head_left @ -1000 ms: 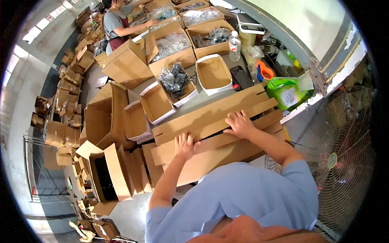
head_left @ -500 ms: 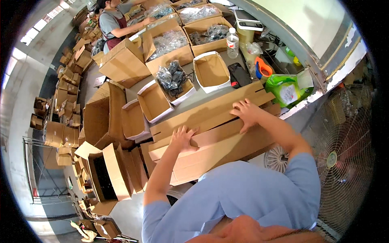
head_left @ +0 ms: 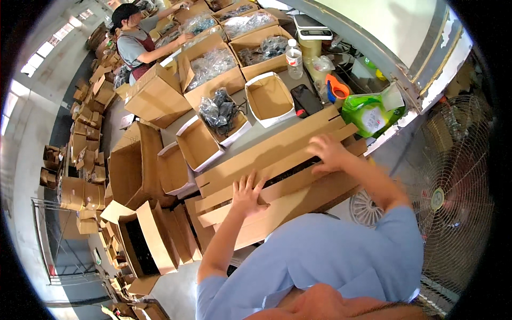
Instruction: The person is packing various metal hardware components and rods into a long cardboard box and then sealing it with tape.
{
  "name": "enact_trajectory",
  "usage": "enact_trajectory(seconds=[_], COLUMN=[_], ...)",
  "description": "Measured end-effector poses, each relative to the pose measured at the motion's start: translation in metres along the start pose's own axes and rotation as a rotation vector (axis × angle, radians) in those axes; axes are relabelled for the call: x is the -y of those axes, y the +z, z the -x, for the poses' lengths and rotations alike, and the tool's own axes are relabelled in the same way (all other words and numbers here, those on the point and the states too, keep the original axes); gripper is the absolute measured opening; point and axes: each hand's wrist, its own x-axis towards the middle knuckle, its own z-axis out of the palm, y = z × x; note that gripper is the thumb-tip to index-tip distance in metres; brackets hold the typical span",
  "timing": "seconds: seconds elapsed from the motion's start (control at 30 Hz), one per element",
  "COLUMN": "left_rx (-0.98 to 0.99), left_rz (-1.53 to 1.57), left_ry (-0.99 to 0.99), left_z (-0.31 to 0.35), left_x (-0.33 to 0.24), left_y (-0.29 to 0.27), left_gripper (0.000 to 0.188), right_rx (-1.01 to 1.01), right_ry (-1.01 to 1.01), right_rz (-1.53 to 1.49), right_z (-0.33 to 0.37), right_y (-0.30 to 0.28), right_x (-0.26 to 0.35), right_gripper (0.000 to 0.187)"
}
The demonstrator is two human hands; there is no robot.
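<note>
In front of me lies a long cardboard box (head_left: 290, 210) with long flaps along its top. My left hand (head_left: 248, 196) rests on the near flap with its fingers spread. At the right end, my right hand (head_left: 326, 153) is at the flaps, slightly blurred, its fingers bent but apart. Neither hand shows anything held in it. Between the far flap (head_left: 266, 152) and the near ones runs a narrow dark gap; what lies inside is too dark to make out.
Beyond are small white-edged trays (head_left: 269, 98), one holding bagged dark parts (head_left: 218, 111). A phone (head_left: 306, 100), a water bottle (head_left: 294, 60) and a green bag (head_left: 373, 112) lie near the right edge. A fan (head_left: 437, 198) stands right. A co-worker (head_left: 136, 45) works far left among large boxes.
The gap between the flaps has widened. My left hand has moved slightly right with its fingers spreading upward, and my right hand has lifted a little. My view has shifted slightly.
</note>
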Motion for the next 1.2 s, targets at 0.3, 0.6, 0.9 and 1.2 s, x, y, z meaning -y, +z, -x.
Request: enact_trajectory(seconds=[0.3, 0.6, 0.9, 1.2], left_rx=[0.01, -0.053, -0.063, -0.21], left_rz=[-0.023, 0.029, 0.015, 0.093], left_ry=[0.196, 0.238, 0.199, 0.065], left_z=[0.011, 0.013, 0.01, -0.005], left_x=[-0.014, -0.016, -0.011, 0.002], left_y=[-0.011, -0.01, -0.006, 0.005], left_gripper=[0.079, 0.077, 0.087, 0.093], right_rx=[0.059, 0.258, 0.122, 0.081], right_ry=[0.832, 1.009, 1.067, 0.938], right_rz=[-0.491, -0.588, -0.506, -0.292], right_z=[0.058, 0.043, 0.06, 0.021], right_y=[-0.014, 0.013, -0.004, -0.018], right_x=[-0.024, -0.037, -0.025, -0.001], right_gripper=[0.027, 0.024, 0.02, 0.026])
